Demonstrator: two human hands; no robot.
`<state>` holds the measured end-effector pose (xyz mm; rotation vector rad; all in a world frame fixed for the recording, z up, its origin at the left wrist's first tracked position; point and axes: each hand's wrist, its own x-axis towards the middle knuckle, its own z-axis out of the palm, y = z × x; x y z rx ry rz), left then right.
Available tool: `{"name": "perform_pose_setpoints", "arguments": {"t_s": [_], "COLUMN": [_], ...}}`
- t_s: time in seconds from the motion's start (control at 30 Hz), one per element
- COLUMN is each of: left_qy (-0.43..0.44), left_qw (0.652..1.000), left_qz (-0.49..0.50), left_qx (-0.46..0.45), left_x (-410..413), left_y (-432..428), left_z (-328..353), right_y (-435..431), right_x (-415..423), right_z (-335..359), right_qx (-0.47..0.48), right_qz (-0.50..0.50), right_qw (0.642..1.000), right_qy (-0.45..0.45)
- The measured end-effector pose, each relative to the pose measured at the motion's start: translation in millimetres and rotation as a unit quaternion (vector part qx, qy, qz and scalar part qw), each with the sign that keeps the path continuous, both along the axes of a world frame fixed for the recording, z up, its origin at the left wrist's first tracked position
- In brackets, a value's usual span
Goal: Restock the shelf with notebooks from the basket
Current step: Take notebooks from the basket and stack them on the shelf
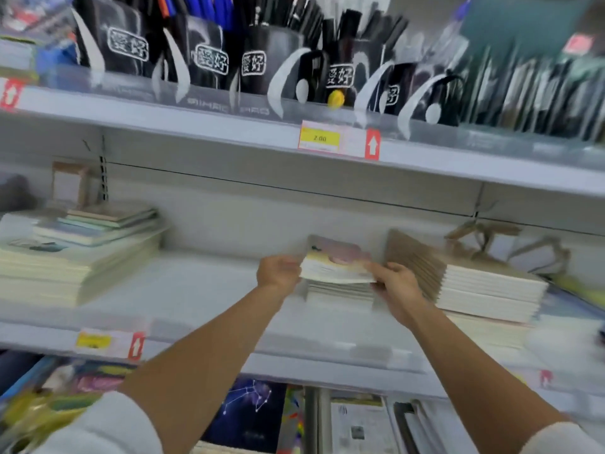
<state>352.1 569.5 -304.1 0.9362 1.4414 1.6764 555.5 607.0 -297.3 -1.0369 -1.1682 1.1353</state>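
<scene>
Notebooks (337,265): thin pastel-covered paper bundle, held just above a small stack (340,290) on the white metal shelf (196,290).
Left hand (278,270): grips their left edge.
Right hand (397,285): grips their right edge.
Blur: cover print unreadable.

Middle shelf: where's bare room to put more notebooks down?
The widest bare patch of the middle shelf lies between the tall left stack and the left hand. A narrow strip runs along the front lip. Crowded from the held notebooks, gripped also by the right hand, to the brown-covered stack.
</scene>
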Motion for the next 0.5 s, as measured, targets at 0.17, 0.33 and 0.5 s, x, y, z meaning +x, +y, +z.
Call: {"name": "perform_pose_setpoints", "arguments": {"t_s": [0.17, 0.33, 0.5], "left_qy": [0.001, 0.224, 0.212], "left_qw": [0.999, 0.972, 0.975], "left_qz": [-0.015, -0.043, -0.010], "left_qx": [0.040, 0.051, 0.060], "left_x": [1.0, 1.8, 5.9], "left_y": [16.6, 19.0, 40.3], "left_z": [-12.4, -16.5, -27.1], "right_y": [8.5, 25.3, 49.3], "right_x": [26.5, 30.5, 21.9], "right_z": [-27.0, -34.2, -44.7], "right_qx": [0.020, 0.070, 0.111], "right_qz": [0.013, -0.014, -0.065], "right_qw": [0.996, 0.987, 0.974], "right_qy": [-0.087, -0.146, -0.185]}}
